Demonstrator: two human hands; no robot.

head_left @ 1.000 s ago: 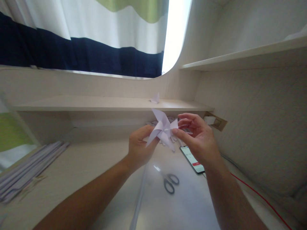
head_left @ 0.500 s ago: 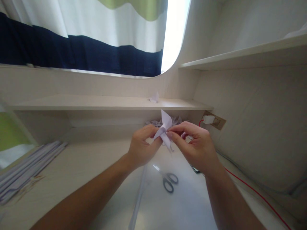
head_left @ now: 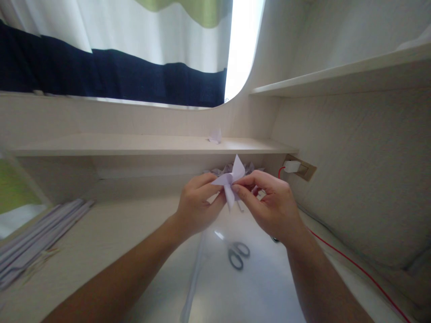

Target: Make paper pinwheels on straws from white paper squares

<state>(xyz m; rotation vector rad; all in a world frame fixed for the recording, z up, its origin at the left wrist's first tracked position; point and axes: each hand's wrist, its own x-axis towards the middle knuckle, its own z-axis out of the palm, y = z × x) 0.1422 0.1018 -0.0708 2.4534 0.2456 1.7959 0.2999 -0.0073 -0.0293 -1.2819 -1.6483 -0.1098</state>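
A small folded white paper figure [head_left: 231, 180] with pointed flaps is held above the desk between both hands. My left hand [head_left: 197, 207] pinches its left side with thumb and fingers. My right hand [head_left: 272, 206] pinches its right side, fingertips meeting the paper at the centre. Behind the hands, under the low shelf, lies a heap of similar folded paper pieces [head_left: 249, 168], mostly hidden.
Grey-handled scissors [head_left: 235, 253] lie on the desk [head_left: 117, 233] below the hands. A stack of paper strips [head_left: 37, 242] sits at the left. One folded piece [head_left: 215, 136] rests on the shelf. A red cable [head_left: 350, 262] runs from a wall socket [head_left: 298, 168] along the right.
Both hands closed in on the paper figure, its flaps folded tighter together. My right hand moved left and down, now covering the phone that lay on the desk.
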